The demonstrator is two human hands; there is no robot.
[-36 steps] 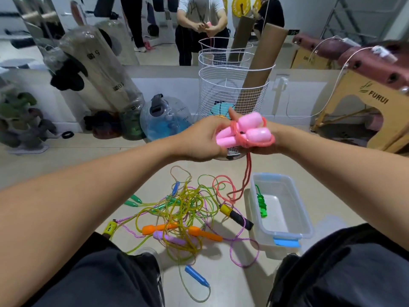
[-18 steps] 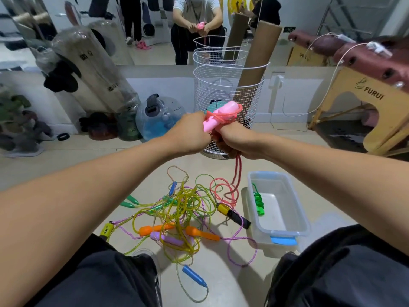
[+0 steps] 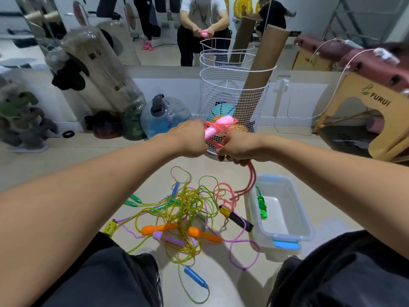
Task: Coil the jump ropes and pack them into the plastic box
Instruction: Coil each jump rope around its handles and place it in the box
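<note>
Up over the floor pile, left hand grips the pink handles, right hand pinches the pink rope: I'd keep wraps tight.

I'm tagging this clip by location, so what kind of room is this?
Probably a gym or fitness studio storeroom: a wall mirror runs behind, a wrapped punching bag leans against the wall, a wire basket holds balls, and jump ropes lie tangled on the floor.
</note>
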